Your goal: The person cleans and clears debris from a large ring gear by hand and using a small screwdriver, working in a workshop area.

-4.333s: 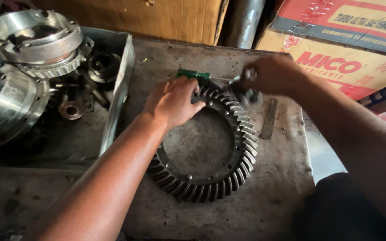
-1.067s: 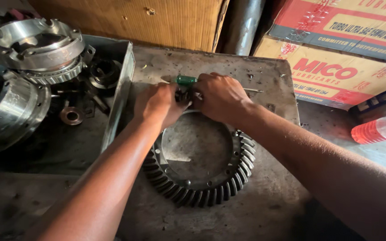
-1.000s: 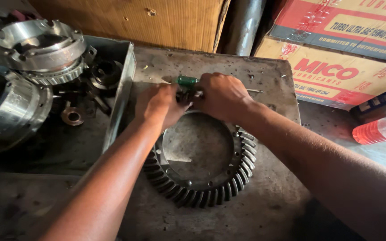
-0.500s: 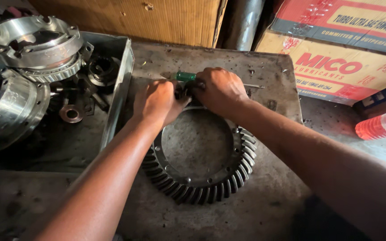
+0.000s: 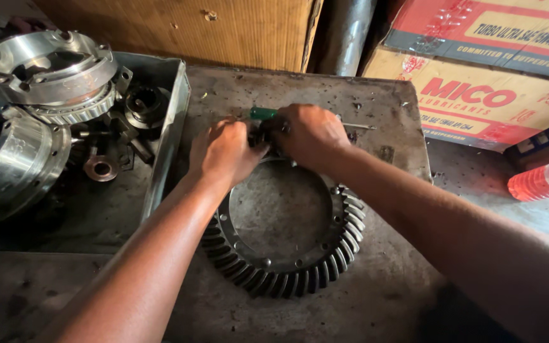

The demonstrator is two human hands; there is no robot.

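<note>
A large toothed steel ring gear (image 5: 287,279) lies flat on a stained metal table (image 5: 389,298). My left hand (image 5: 223,152) is curled over the gear's far rim. My right hand (image 5: 309,133) is closed right beside it, at the same part of the rim. Between the fingertips of both hands sits a small dark part (image 5: 265,133); what it is stays hidden. A green-handled screwdriver (image 5: 262,113) lies on the table just behind my hands, its shaft pointing right.
A metal tray (image 5: 168,127) on the left holds a machined differential housing (image 5: 46,70), a bright round casing (image 5: 7,165) and small dark parts. Cardboard boxes (image 5: 478,95) stand at the back right. A red-filled plastic bottle (image 5: 544,181) lies on the floor at right.
My right hand came in from the gear's right side to the far rim beside my left hand. Over the last second both hands stay there with only small shifts.
</note>
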